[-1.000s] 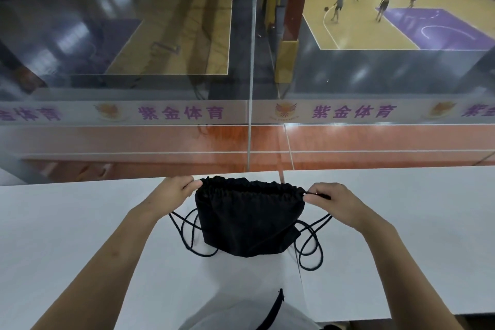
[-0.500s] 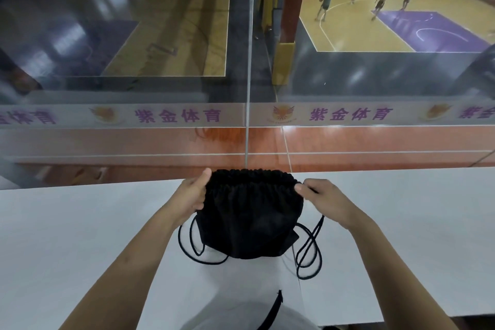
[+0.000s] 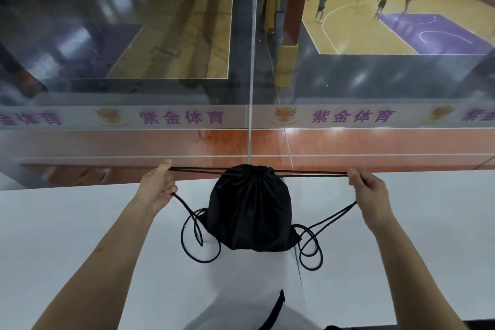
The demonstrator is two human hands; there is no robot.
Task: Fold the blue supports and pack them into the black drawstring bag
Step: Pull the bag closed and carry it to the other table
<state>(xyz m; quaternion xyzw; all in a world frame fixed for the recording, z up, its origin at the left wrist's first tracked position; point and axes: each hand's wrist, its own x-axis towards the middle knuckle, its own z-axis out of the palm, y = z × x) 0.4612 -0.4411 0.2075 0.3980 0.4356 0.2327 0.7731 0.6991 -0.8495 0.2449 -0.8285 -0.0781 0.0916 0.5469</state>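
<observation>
The black drawstring bag (image 3: 250,209) stands on the white table (image 3: 80,222), its mouth cinched into a tight gather at the top. My left hand (image 3: 158,187) grips the left drawstring (image 3: 195,169) and my right hand (image 3: 368,191) grips the right drawstring (image 3: 310,173). Both cords run taut and nearly level from the bag's mouth out to my fists. Slack loops of cord lie on the table at either side of the bag's bottom. No blue supports are visible; whatever the bag holds is hidden.
A glass wall (image 3: 251,61) rises right behind the table's far edge, with a basketball court and several players below. A seam in the table (image 3: 298,270) runs toward me under the bag. My white shirt shows at the bottom.
My hands left the bag's rim and moved apart, pulling the drawstrings outward. The bag's mouth, wide and gathered before, is now drawn shut into a narrow neck.
</observation>
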